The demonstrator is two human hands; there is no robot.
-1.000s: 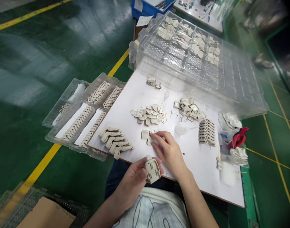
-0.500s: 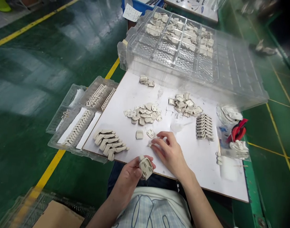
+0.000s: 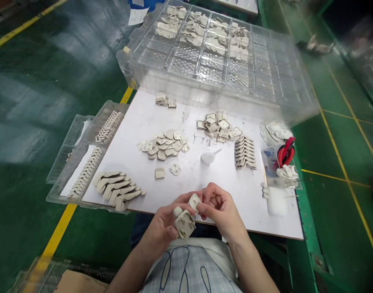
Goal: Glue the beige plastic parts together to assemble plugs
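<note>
My left hand (image 3: 162,230) grips a beige plastic part with a rounded knob and a square, open face with small pegs (image 3: 185,224). Just beyond it, my right hand (image 3: 224,209) pinches a small, shallow beige cover (image 3: 195,201) between thumb and fingers. The left fingertips lie right by this cover; whether they touch it I cannot tell. On the white board ahead rest two loose pieces, a square cap (image 3: 160,173) and an oval-cornered plate (image 3: 175,169). Behind them spreads a heap of flat beige pieces (image 3: 164,145).
Bent beige parts (image 3: 117,189) stand in a row at left, beside clear trays (image 3: 62,195). A small white dropper bottle (image 3: 208,157), a frame-piece heap (image 3: 219,127) and stacked parts (image 3: 245,152) lie right. Red-handled pliers (image 3: 285,152) sit near the right edge. A clear compartment box (image 3: 186,91) spans the back.
My right hand has come off the board to my left hand and now holds a small cover. The white dropper bottle is uncovered. The view has shifted right.
</note>
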